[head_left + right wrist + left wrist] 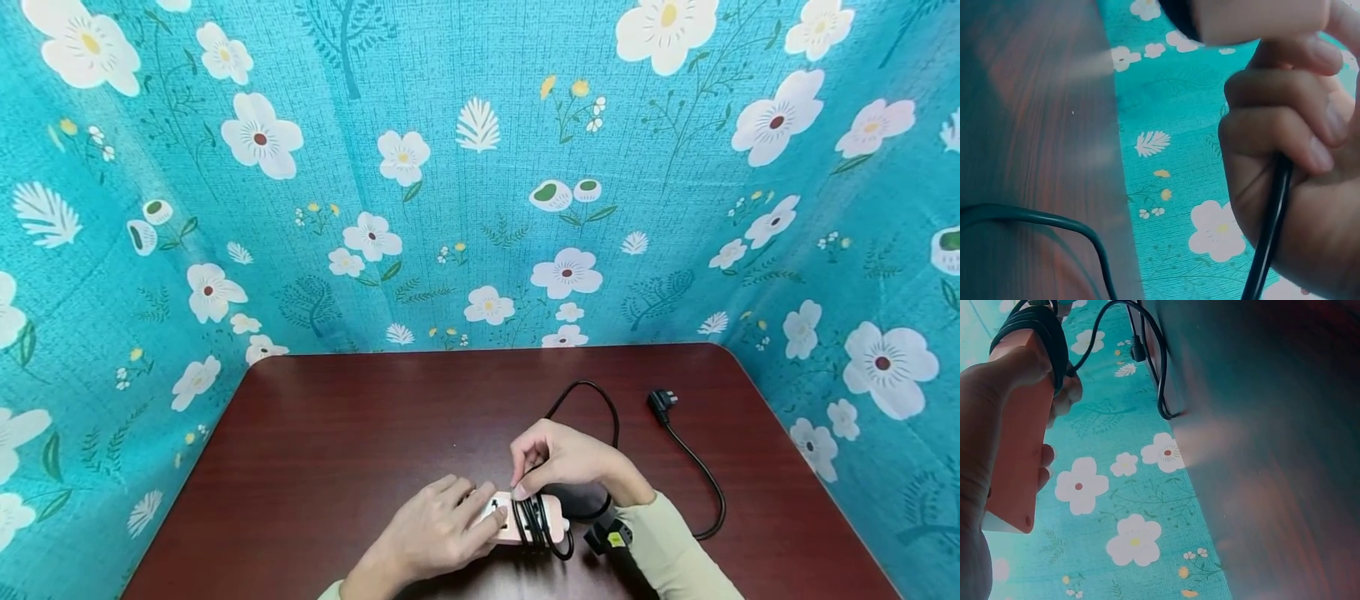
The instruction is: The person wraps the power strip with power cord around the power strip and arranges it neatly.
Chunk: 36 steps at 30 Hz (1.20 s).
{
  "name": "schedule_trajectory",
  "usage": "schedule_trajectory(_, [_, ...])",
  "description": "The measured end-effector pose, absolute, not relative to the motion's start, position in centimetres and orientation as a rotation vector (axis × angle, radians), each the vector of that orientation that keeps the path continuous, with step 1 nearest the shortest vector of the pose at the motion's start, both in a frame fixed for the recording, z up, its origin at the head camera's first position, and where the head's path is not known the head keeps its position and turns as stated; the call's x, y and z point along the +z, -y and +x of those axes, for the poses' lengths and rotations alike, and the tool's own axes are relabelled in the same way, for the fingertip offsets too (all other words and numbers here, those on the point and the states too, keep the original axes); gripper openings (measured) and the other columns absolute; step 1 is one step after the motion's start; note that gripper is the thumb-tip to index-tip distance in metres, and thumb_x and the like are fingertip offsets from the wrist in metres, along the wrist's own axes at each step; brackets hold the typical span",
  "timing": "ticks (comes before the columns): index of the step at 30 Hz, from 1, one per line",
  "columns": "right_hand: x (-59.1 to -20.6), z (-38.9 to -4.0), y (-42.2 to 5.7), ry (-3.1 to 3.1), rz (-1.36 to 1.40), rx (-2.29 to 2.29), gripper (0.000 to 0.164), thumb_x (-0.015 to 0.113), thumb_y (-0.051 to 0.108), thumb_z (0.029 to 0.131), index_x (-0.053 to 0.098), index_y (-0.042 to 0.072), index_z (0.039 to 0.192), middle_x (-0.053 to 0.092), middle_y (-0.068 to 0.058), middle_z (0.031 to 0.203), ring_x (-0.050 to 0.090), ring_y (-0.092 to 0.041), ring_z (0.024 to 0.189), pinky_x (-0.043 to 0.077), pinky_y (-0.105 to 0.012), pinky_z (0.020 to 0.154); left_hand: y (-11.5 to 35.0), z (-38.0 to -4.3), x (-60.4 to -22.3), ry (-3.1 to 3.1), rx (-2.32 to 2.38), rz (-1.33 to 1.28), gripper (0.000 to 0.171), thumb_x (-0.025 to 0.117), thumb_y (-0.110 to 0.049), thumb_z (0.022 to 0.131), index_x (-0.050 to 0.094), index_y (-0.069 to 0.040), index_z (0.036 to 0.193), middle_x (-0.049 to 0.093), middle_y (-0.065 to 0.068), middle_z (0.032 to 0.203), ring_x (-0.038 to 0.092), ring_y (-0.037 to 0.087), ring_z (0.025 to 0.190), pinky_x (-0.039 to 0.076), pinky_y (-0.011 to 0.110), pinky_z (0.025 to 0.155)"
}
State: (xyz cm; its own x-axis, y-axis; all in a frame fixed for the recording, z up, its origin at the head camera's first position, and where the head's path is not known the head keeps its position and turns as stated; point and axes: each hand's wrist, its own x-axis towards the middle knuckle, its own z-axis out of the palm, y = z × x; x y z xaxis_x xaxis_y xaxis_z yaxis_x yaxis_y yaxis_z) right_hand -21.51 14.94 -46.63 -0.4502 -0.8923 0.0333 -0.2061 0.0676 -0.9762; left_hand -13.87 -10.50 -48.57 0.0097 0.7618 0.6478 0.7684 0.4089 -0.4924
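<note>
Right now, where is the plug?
In the head view, the plug lies on the right side of the table, toward the far edge, beyond and right of the right hand.

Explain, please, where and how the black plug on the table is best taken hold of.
Probably pinch the plug by its thick body, coming from above: nothing covers it there. Its prongs point right and the cord leaves its near end, so a grip on the body should stay clear of both.

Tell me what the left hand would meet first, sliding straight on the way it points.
Probably the black cord wound around the power strip, close by the right hand; depth is unclear.
</note>
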Motion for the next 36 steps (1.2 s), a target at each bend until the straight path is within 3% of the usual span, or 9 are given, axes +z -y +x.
schedule_trajectory(8, [-47.4,-22.2,-15.3,-1.519,-1.117,-1.42,0.016,0.075,0.002,0.089,0.069,-0.013,0.088,0.056,-0.04,0.067,0.053,0.004,0.058,0.041,-0.021,0.049,10.0,-13.5,-48.0,1.662,-0.03,-1.418,0.022,0.054,-0.032,0.103,0.067,-0.015,0.098,0.073,0.003,0.096,0.061,0.013,0.071,0.052,0.022,0.064])
schedule_trajectory(11, [-47.9,-22.3,-15.2,-1.418,-1.133,-1.449,0.023,0.073,0.005,0.091,0.065,-0.016,0.088,0.054,-0.024,0.06,0.045,0.001,0.054,0.031,-0.027,0.043,9.8,-13.6,-47.7,1.612,-0.051,-1.44,0.025,0.054,-0.034,0.105,0.067,-0.015,0.096,0.074,0.003,0.095,0.062,0.012,0.072,0.051,0.021,0.063])
schedule_trajectory(14, [-48.4,-22.2,-15.0,-1.315,-1.135,-1.518,0.029,0.071,0.009,0.093,0.059,-0.017,0.086,0.057,0.003,0.061,0.039,0.0,0.051,0.026,-0.028,0.041,9.8,-13.7,-47.5,1.589,-0.097,-1.442,0.028,0.055,-0.037,0.106,0.068,-0.014,0.096,0.075,0.005,0.096,0.063,0.013,0.073,0.052,0.021,0.064])
schedule_trajectory(18, [-49.5,-21.6,-14.5,-1.159,-1.087,-1.651,0.019,0.062,0.01,0.1,0.058,-0.006,0.09,0.066,0.019,0.076,0.047,0.004,0.06,0.037,-0.018,0.053,10.0,-14.1,-47.3,1.574,-0.203,-1.405,0.032,0.059,-0.04,0.104,0.07,-0.012,0.094,0.077,0.008,0.096,0.066,0.014,0.072,0.055,0.022,0.064])
schedule_trajectory(20, [-49.9,-21.4,-14.3,-1.075,-1.047,-1.717,0.012,0.055,0.008,0.103,0.063,0.005,0.095,0.071,0.019,0.085,0.053,0.005,0.067,0.044,-0.015,0.062,10.0,-14.2,-47.3,1.576,-0.273,-1.379,0.033,0.063,-0.041,0.102,0.071,-0.011,0.093,0.078,0.01,0.096,0.068,0.014,0.072,0.057,0.023,0.064])
schedule_trajectory(23, [-50.5,-21.2,-14.0,-0.991,-1.022,-1.792,0.027,0.045,0.006,0.106,0.069,0.018,0.107,0.073,0.015,0.097,0.062,0.004,0.079,0.051,-0.014,0.072,10.1,-14.3,-47.2,1.588,-0.386,-1.35,0.032,0.069,-0.04,0.098,0.071,-0.009,0.091,0.078,0.012,0.095,0.069,0.015,0.072,0.057,0.023,0.064])
schedule_trajectory(29, [-51.5,-21.1,-14.3,-0.946,-1.018,-1.854,0.036,0.032,0.009,0.111,0.068,0.017,0.111,0.069,0.008,0.109,0.062,0.002,0.089,0.052,-0.012,0.073,9.9,-14.7,-46.3,1.563,-0.572,-1.294,0.024,0.076,-0.027,0.088,0.069,-0.004,0.085,0.077,0.016,0.09,0.07,0.017,0.07,0.059,0.025,0.063])
schedule_trajectory(33, [-52.1,-20.9,-14.5,-0.987,-0.918,-1.912,0.028,0.04,0.01,0.11,0.068,0.014,0.11,0.068,0.007,0.105,0.063,0.004,0.083,0.054,-0.012,0.067,10.0,-14.9,-46.0,1.589,-0.581,-1.255,0.021,0.073,-0.025,0.087,0.069,-0.004,0.084,0.078,0.016,0.09,0.07,0.018,0.069,0.059,0.026,0.062])
schedule_trajectory(36, [-52.4,-20.4,-14.3,-0.999,-0.772,-1.98,0.021,0.049,0.01,0.107,0.069,0.014,0.113,0.071,0.005,0.107,0.067,0.0,0.088,0.058,-0.016,0.071,10.3,-14.9,-46.1,1.642,-0.562,-1.21,0.022,0.073,-0.027,0.088,0.07,-0.005,0.086,0.078,0.014,0.092,0.069,0.018,0.07,0.059,0.026,0.062])
